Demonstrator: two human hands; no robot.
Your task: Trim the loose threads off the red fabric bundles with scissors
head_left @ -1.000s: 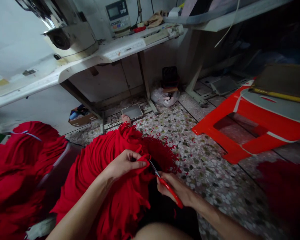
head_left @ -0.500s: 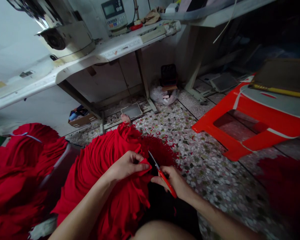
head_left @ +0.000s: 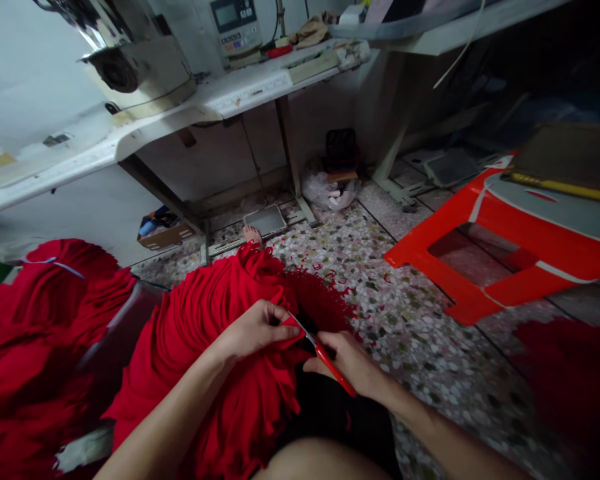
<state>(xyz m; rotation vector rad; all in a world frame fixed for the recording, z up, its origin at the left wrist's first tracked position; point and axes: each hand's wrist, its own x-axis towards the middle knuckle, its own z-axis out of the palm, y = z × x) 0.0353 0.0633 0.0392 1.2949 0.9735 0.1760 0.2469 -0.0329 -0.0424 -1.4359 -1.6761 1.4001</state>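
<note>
Red fabric everywhere in front of us: a great heap of soft red cloth in draped folds point(head_left: 205, 327) fills the person's lap side, and the left hand point(head_left: 255, 328) has a small edge of it, thumb and fingers closed in a firm pinch. Across from it, the right hand point(head_left: 347, 363) curls around slim scissors with bright red handles point(head_left: 334, 369), fingers wrapped snugly; whether the narrow steel blades are parted, I cannot tell. Their tips sit right up against the pinched edge, awfully near that left thumb! So precision looks like everything here: a taut edge, fingertips tucked back behind the cutting line, only the very tips of the blades biting, and a shallow angle to spare the folds below. Down beyond the hands, fine dark-red snippets point(head_left: 325, 297) scatter over the speckled stone floor point(head_left: 405, 340); aiming offcuts that way seems the tidy choice.
</note>
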